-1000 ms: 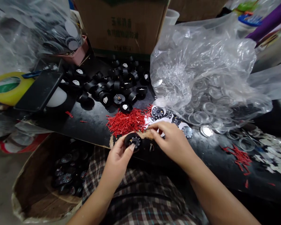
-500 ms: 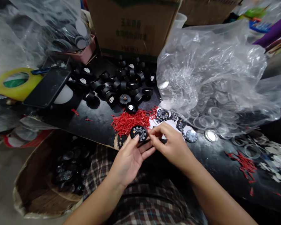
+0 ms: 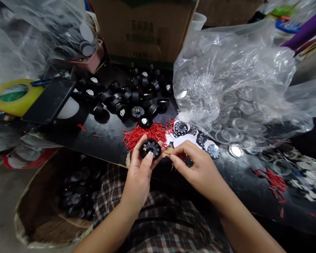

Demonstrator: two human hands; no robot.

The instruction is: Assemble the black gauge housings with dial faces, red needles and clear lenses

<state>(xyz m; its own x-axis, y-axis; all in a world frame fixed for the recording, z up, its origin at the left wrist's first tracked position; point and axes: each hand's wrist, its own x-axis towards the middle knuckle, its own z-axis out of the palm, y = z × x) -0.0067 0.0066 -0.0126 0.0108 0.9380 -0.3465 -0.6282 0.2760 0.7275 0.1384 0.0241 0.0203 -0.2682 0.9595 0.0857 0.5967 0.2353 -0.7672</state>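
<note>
Above the black table (image 3: 242, 186), the dial (image 3: 150, 144) sits within the left grip (image 3: 139, 172).

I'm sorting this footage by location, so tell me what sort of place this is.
Probably a small hand-assembly workshop: a heap of small red pieces and many round black housings lie on a dark bench, and the left hand holds a round black part with a printed dial face.

The left hand (image 3: 137, 177), its fingers outstretched a moment ago, now curls around the black dial (image 3: 150, 147); the right hand (image 3: 197, 164) is slightly farther right, a red pointer (image 3: 167, 153) now visible at its fingertips.
</note>
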